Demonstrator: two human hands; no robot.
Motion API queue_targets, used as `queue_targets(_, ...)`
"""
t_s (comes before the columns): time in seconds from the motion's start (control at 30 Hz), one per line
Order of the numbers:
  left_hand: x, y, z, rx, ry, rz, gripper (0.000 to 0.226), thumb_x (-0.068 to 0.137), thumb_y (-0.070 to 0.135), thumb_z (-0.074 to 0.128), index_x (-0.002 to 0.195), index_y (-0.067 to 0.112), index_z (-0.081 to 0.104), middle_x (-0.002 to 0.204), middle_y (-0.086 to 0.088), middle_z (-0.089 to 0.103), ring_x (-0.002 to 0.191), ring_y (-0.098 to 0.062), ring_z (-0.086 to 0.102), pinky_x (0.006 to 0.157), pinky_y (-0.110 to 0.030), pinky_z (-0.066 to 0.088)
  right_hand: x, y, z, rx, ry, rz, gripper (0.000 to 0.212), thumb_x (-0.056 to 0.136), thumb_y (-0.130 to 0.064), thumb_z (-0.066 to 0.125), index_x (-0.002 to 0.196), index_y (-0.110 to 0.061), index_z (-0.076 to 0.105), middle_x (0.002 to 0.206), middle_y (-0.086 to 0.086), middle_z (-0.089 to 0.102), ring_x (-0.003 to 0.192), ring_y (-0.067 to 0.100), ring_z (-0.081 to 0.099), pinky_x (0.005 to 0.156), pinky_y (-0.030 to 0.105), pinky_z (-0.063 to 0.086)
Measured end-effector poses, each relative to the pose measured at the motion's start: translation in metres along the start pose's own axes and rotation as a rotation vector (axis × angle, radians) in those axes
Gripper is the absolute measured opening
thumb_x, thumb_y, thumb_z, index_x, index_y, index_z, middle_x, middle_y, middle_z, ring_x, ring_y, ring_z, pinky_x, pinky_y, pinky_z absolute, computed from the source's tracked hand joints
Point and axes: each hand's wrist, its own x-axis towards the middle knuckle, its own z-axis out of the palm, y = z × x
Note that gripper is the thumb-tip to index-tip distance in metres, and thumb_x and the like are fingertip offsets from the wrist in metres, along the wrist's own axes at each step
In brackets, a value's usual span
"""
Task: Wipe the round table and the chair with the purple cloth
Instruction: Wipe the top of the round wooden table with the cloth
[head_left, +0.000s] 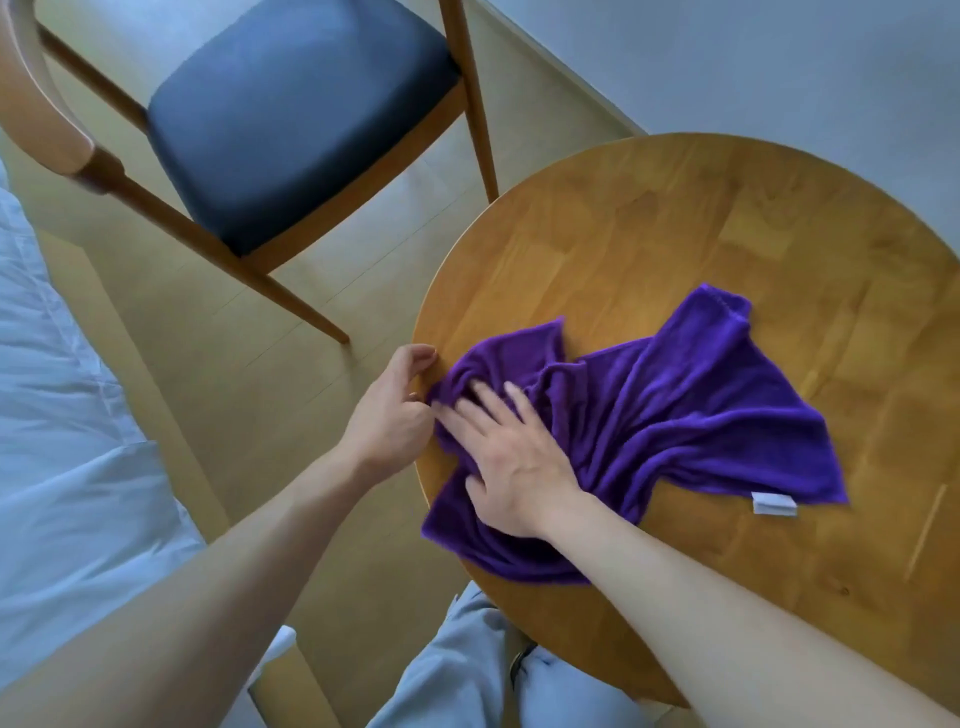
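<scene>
Head view, right hand (511, 462) flat on cloth (675, 415)

Soft, even daylight, moderately bright; no hard shadows. Faint sheen on bench (727, 249) top beyond right grip (511, 457). Motion blur on right grip's fingers (491, 402) and on chair (291, 119) back rail far left of left grip (387, 410). Wide-angle bending at frame edges; overall focus slightly soft.

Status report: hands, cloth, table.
Right hand flat, pressing crumpled purple cloth onto round wooden table. Left hand at table edge, grip unclear. Dark-cushioned wooden chair untouched. Nothing obstructing.
</scene>
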Motion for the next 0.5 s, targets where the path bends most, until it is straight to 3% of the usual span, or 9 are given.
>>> queue_targets(0.07, -0.004, -0.001, 0.003, 0.065, -0.031, 0.003, 0.075, 0.081, 0.0, 0.054, 0.148, 0.028, 0.037, 0.155, 0.003, 0.042, 0.134, -0.022, 0.049, 0.111, -0.045, 0.045, -0.018, 0.019, -0.009, 0.014, -0.09, -0.148, 0.084, 0.079, -0.033, 0.049, 0.161, -0.021, 0.029, 0.162, -0.001, 0.038, 0.155, 0.024, 0.02, 0.128, 0.046, 0.007)
queue_targets(0.13, -0.007, -0.001, 0.01, 0.125, -0.03, 0.014, 0.074, 0.083, 0.009, 0.057, 0.15, 0.032, 0.032, 0.156, 0.004, 0.04, 0.136, -0.023, 0.047, 0.109, -0.045, 0.047, -0.028, 0.045, -0.021, 0.053, -0.073, -0.117, 0.085, 0.076, -0.03, 0.058, 0.158, -0.019, 0.037, 0.157, 0.002, 0.045, 0.152, 0.025, 0.028, 0.127, 0.044, 0.011)
queue_targets(0.27, -0.019, -0.005, 0.031, 0.236, 0.008, 0.068, 0.074, 0.087, 0.013, 0.057, 0.153, 0.03, 0.029, 0.166, 0.008, 0.024, 0.15, -0.016, 0.028, 0.114, -0.039, 0.041, -0.039, 0.066, -0.035, 0.155, 0.28, 0.419, 0.081, 0.074, -0.023, 0.055, 0.153, -0.017, 0.045, 0.152, 0.006, 0.051, 0.149, 0.027, 0.034, 0.127, 0.044, 0.014)
queue_targets(0.37, -0.026, -0.01, 0.042, 0.298, 0.012, 0.105, 0.072, 0.085, 0.009, 0.055, 0.152, 0.024, 0.033, 0.17, 0.007, 0.012, 0.155, -0.01, 0.01, 0.121, -0.037, 0.028, -0.042, 0.032, -0.023, 0.145, 0.342, 0.656, 0.084, 0.073, -0.026, 0.044, 0.157, -0.018, 0.037, 0.156, 0.009, 0.046, 0.151, 0.028, 0.031, 0.126, 0.046, 0.011)
queue_targets(0.5, -0.035, -0.01, 0.042, 0.33, -0.002, 0.094, 0.066, 0.086, 0.01, 0.053, 0.149, 0.021, 0.039, 0.17, 0.006, 0.014, 0.155, -0.01, 0.011, 0.122, -0.036, 0.027, -0.087, -0.003, -0.005, 0.064, 0.097, 0.431, 0.088, 0.078, -0.03, 0.042, 0.163, -0.02, 0.02, 0.162, 0.002, 0.036, 0.154, 0.025, 0.022, 0.128, 0.046, 0.009)
